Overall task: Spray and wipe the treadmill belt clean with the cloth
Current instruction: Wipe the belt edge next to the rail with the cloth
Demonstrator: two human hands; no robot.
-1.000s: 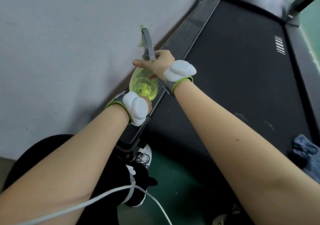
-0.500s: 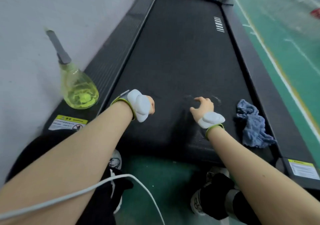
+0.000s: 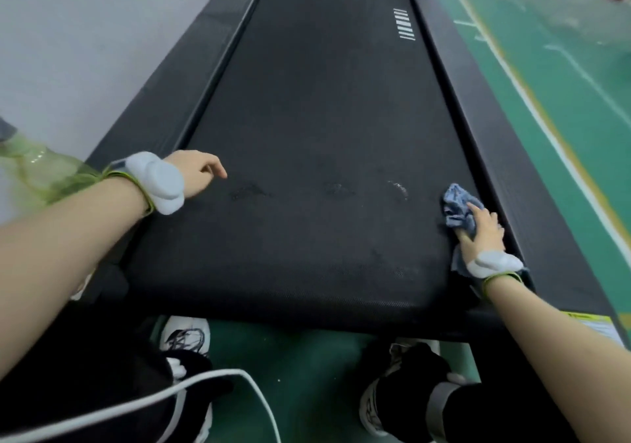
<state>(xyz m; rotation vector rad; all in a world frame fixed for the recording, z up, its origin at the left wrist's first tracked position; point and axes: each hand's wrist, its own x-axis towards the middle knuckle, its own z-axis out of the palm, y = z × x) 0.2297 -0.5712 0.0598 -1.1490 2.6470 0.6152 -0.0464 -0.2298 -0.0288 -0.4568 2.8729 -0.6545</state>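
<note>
Treadmill belt [image 3: 321,108]: black, running from 6 o'clock up to 12 o'clock, with a side rail along each long edge.
Wet patches [image 3: 336,189]: three dull marks in a row across the belt just below its middle, from 9 o'clock to 3 o'clock.
Blue cloth [image 3: 457,203]: bunched at 3 o'clock, lying on the belt's right edge beside the right side rail [image 3: 532,183].
Right hand [image 3: 482,234]: on top of the cloth, fingers curved over it and gripping it; cloth shows past the fingertips and under the wrist.
Left hand [image 3: 195,173]: at 9 o'clock over the belt's left edge, loosely spread, forefinger out, holding nothing.
Spray bottle [image 3: 46,169]: at the far 9 o'clock edge behind the left forearm, clear with yellow-green liquid, blurred; apart from both hands.
Bar marking [image 3: 404,26]: white stripes on the belt at 1 o'clock.
Wristbands [image 3: 155,183]: white padded units, one on each wrist.
Floor [image 3: 580,77]: green with painted lines, at 2 o'clock.
Shoes [image 3: 186,335]: at 6 o'clock, below the belt's near end.
</note>
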